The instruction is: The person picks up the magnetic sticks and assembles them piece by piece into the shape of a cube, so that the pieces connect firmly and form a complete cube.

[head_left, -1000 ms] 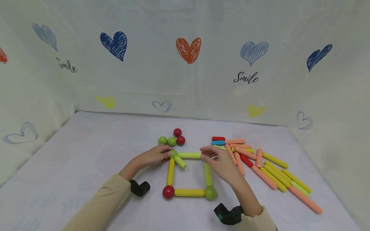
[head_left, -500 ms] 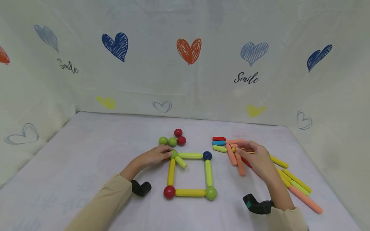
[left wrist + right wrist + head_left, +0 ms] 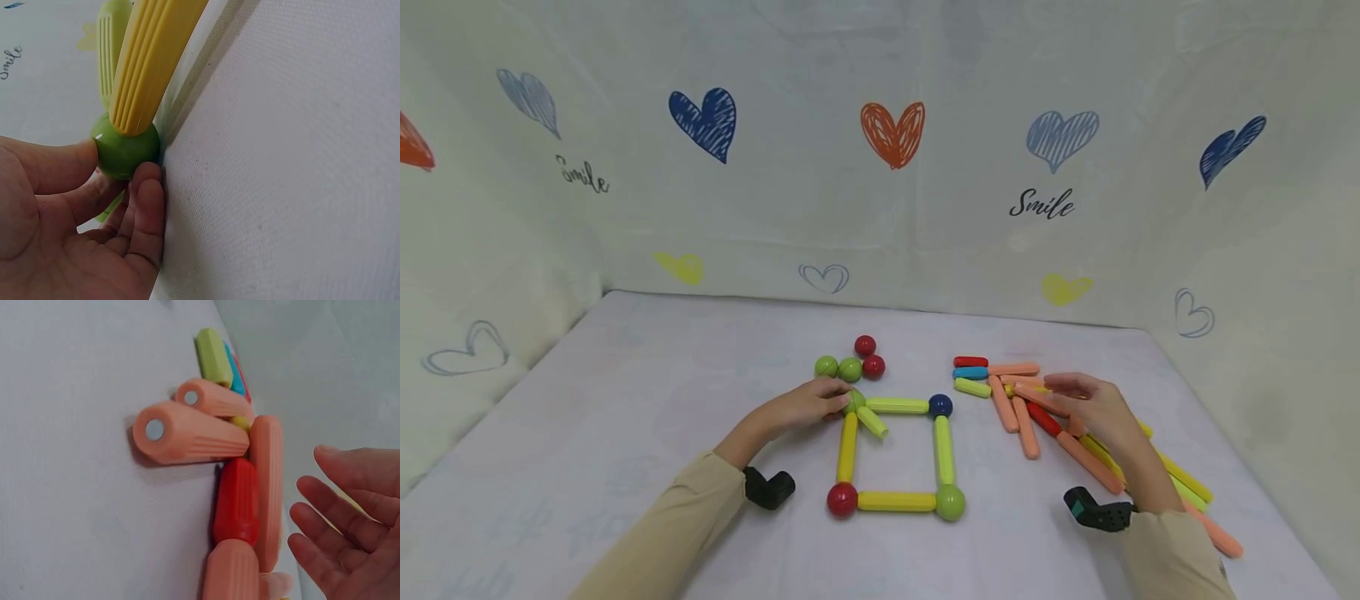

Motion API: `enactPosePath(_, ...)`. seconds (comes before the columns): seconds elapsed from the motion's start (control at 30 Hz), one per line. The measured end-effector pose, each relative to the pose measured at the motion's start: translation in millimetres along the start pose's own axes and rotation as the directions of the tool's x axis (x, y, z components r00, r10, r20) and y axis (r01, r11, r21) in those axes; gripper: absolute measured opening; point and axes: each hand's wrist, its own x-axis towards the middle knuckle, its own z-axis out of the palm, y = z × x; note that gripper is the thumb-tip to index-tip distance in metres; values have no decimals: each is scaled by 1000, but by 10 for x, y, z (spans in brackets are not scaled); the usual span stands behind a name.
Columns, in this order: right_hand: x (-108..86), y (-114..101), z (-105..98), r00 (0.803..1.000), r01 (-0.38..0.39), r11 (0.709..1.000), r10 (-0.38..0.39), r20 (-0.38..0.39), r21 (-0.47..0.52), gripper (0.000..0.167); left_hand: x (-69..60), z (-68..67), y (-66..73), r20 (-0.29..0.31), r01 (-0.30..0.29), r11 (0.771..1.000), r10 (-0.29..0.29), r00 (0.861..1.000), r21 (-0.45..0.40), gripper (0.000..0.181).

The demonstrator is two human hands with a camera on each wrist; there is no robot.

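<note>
Pinches the green ball at the far-left corner of the square frame with the left hand; hovers by loose sticks with the right hand (with fingers apart).

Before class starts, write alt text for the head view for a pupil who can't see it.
A left hand holds a green ball at the far-left corner of a square of sticks and balls; the right hand hovers over loose sticks in mixed colours.
</note>
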Motion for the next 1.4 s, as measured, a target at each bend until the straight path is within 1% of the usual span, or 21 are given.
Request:
enactPosePath(0.13, -102, -173, 15, 997, -30, 999, 29, 74, 25, 60, -1, 0, 0, 5, 3, 1000, -3, 1000, -11, 29)
enactPosePath(0.27, -106, -212, 40, 997, -13, 999, 15, 80, -35, 58, -9, 0, 2, 9, 2, 1000, -2, 1000, -14, 29)
enactPosePath(0.37, -70, -198, 57, 997, 10, 995, -3, 75, -95, 55, -11, 2, 2, 11, 1, 1000, -1, 1000, -21, 29)
enactPosePath(0.5, -18, -191, 64, 996, 21, 989, -9, 87, -147, 54, -8, 0, -2, 15, -3, 1000, 3, 1000, -28, 29)
enactPosePath(0.67, 9, -214, 84, 995, -6, 983, 24, 95, -181, 53, 0, 0, -12, 18, -7, 1000, 8, 1000, -26, 29)
enactPosePath(0.73, 19, -211, 95, 996, -7, 983, 24, 90, -186, 51, 3, 0, -12, 20, -9, 1000, 9, 1000, -27, 29)
enactPosePath(0.8, 28, -205, 103, 996, 2, 983, 14, 83, -185, 50, 4, -1, -9, 23, -11, 1000, 11, 1000, -28, 30)
enactPosePath(0.87, 33, -197, 108, 997, 26, 981, -12, 72, -194, 50, 5, -1, -4, 23, -9, 1000, 10, 1000, -29, 29)
enactPosePath(0.93, 28, -199, 109, 998, 38, 979, -29, 51, -199, 50, 6, 1, -3, 23, -5, 1000, 6, 1000, -26, 29)
enactPosePath(1.07, -26, -249, 104, 998, 61, 978, -58, 22, -199, 53, 6, 3, 1, 20, -2, 1000, 2, 1000, -22, 29)
enactPosePath(1.17, -92, -352, 110, 997, 81, 978, -80, 16, -192, 58, 4, -1, 3, 21, -4, 1000, 4, 1000, -21, 29)
enactPosePath(1.27, -181, -495, 144, 994, 111, 981, -107, 33, -156, 58, 5, -4, 7, 20, 1, 1000, 0, 1000, -25, 29)
enactPosePath(1.33, -250, -589, 196, 990, 135, 984, -130, 49, -120, 53, 3, -6, 10, 18, 5, 1000, -4, 1000, -28, 29)
enactPosePath(1.4, -324, -674, 264, 983, 180, 977, -174, 64, -110, 47, 0, -10, 13, 20, 7, 1000, -7, 1000, -31, 29)
